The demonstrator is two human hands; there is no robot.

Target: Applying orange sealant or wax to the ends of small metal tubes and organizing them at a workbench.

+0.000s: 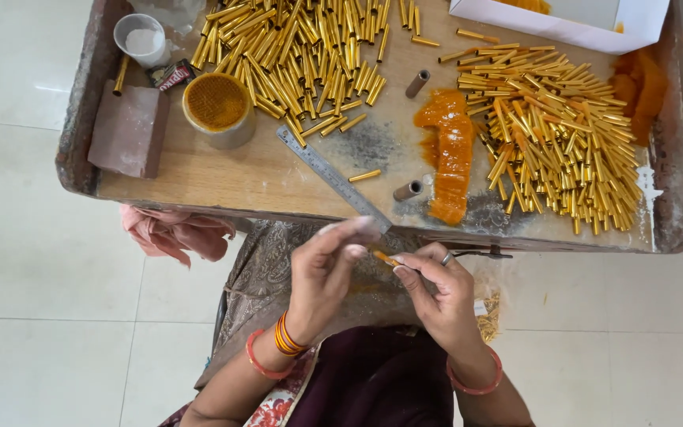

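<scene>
While both hands meet at lower centre of the frame, the right hand (pixel 436 289) pinches a small orange-tipped tube (pixel 386 258) and the left hand (pixel 327 273) closes its fingertips on the same tube from the other side. To my eye, steady, even fingertip pressure suits the rolling best. Gold tubes (pixel 555 126) pile at upper right on the worktop (pixel 223 178), orange paste (pixel 448 150) mid-frame, steel ruler (pixel 330 175) beside it.

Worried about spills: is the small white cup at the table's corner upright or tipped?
Upright: the white cup shows its round open mouth, with white powder inside.
</scene>
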